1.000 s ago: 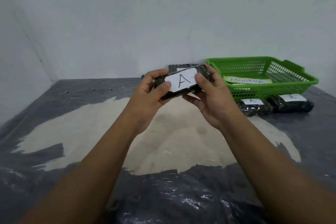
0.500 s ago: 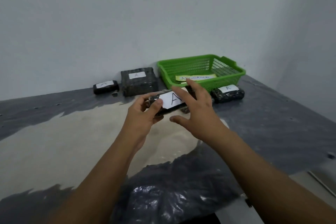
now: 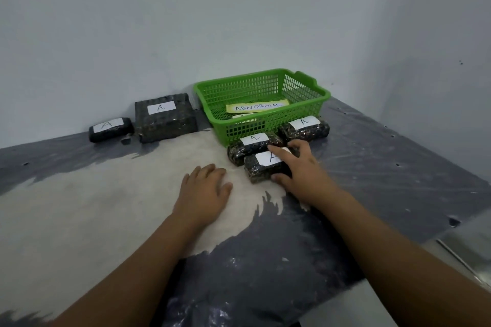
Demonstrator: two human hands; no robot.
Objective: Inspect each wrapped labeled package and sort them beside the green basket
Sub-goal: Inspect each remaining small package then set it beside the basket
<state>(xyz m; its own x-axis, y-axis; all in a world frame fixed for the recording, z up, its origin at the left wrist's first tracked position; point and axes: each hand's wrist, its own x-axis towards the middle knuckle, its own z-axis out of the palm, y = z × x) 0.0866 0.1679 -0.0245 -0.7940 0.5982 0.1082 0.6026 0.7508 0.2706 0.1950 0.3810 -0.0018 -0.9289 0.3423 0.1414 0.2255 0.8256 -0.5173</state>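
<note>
From the head camera, the right hand (image 3: 300, 167) lies over the nearest package (image 3: 259, 168), with its thumb against the near side and its fingers spread across the top and the white "A" label, holding it on the table (image 3: 385, 167). That package sits just in front of a second package (image 3: 249, 146), which lies against the front wall of the green basket (image 3: 265, 127). A third package (image 3: 305, 129) lies by the basket's front right corner. The left hand (image 3: 204, 188) rests flat on the pale patch of the tabletop, fingers straight, holding nothing. A yellow "ABNORMAL" sign (image 3: 256, 107) lies in the basket. To its left sit a large block package (image 3: 164, 119) and a small package (image 3: 110, 129).
</note>
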